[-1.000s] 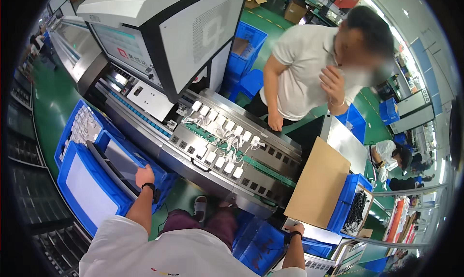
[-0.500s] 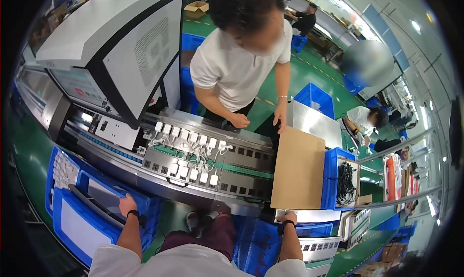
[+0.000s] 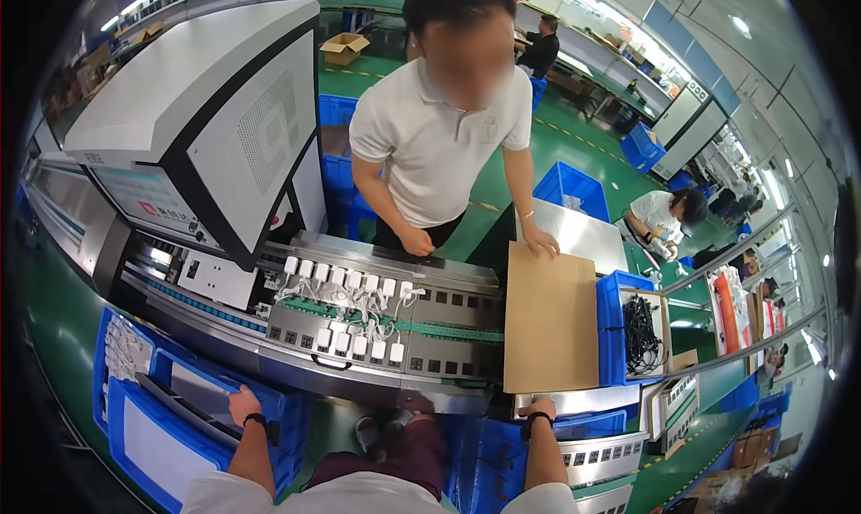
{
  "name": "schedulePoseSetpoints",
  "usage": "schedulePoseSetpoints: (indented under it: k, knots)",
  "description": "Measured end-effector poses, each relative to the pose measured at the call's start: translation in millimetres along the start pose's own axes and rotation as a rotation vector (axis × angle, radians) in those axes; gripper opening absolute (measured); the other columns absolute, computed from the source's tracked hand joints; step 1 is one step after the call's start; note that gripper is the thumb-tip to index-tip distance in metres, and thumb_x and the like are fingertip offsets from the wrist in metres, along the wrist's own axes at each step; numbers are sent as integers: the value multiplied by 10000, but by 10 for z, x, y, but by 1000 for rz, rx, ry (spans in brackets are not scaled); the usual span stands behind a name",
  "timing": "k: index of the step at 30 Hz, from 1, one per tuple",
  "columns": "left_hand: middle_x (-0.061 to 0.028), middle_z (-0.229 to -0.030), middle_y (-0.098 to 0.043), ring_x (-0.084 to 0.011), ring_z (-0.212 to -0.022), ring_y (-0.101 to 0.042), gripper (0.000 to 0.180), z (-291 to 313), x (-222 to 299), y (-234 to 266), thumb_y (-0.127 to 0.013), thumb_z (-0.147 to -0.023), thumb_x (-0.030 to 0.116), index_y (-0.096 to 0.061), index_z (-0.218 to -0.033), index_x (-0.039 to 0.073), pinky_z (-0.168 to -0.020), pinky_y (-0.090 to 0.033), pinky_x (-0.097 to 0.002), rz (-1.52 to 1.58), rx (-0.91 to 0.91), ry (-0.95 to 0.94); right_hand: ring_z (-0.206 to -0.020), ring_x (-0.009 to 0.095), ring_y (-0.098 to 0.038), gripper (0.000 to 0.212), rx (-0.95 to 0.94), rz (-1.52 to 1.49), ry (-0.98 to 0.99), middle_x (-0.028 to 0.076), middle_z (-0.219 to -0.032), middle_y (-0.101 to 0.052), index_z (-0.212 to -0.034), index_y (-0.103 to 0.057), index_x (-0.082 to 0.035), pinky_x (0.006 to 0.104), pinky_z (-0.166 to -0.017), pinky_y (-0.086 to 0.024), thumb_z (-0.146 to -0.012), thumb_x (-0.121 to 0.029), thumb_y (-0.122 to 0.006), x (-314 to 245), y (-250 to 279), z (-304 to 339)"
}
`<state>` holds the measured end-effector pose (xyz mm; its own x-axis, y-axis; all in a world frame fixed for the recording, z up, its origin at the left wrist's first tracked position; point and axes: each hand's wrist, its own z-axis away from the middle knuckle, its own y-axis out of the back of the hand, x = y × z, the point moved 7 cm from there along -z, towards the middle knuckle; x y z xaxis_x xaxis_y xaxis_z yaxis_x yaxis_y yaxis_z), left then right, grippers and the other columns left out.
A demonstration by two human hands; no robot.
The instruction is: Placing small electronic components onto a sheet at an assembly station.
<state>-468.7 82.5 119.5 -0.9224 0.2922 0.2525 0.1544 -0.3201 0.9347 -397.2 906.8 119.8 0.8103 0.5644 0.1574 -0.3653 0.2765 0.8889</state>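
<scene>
My left hand [image 3: 243, 405], with a dark band at its wrist, is closed on the rim of a blue crate [image 3: 282, 415] at the lower left. At the lower right my right hand [image 3: 541, 409], also banded, has its fingers bent at the edge of a metal panel [image 3: 583, 400] below a cardboard sheet [image 3: 552, 321]. Ahead of me, white power adapters [image 3: 342, 342] with tangled white cables lie in two rows on a metal socket fixture [image 3: 448, 335] with a green strip. Neither of my hands touches them.
Across the line stands a co-worker [image 3: 439, 146], one hand on the cardboard's far edge. A large white machine [image 3: 206, 110] fills the left. A blue bin [image 3: 614, 335] beside black cables [image 3: 641, 335] stands right. More socket fixtures [image 3: 601, 456] lie near my right forearm.
The co-worker has straightened and moved one hand onto the cardboard's edge. My view has tilted up slightly. Both my hands stay in about the same places.
</scene>
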Motion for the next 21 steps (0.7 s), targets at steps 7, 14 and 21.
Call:
schedulePoseSetpoints:
  k: [7, 14, 21]
  knots:
    - [-279, -1114, -670, -447, -1063, -630, 515, 4, 20, 32, -471, -897, 401, -665, -1089, -36, -930, -485, -523, -7, -36, 10, -1027, 257, -701, 640, -15, -10, 20, 102, -1077, -734, -1012, -765, -111, 387, -881, -567, -485, -410, -972, 56, -97, -93]
    - [-280, -1125, -665, -449, -1074, -623, 530, 0, -3, 18, -461, -898, 409, -662, -1094, -41, -938, -478, -524, 11, -27, 2, -1069, 278, -681, 722, -30, -54, -19, 149, -1126, -714, -1073, -739, -71, 384, -929, -545, -457, -362, -977, 33, -140, -115]
    - [-286, -1148, -654, -449, -1095, -613, 546, 48, 44, -54, -459, -900, 415, -654, -1111, -49, -948, -472, -524, -6, -74, -39, -1073, 276, -681, 668, -73, -47, -28, 112, -1143, -714, -1079, -740, -121, 397, -909, -558, -506, -386, -958, 147, -194, -184]
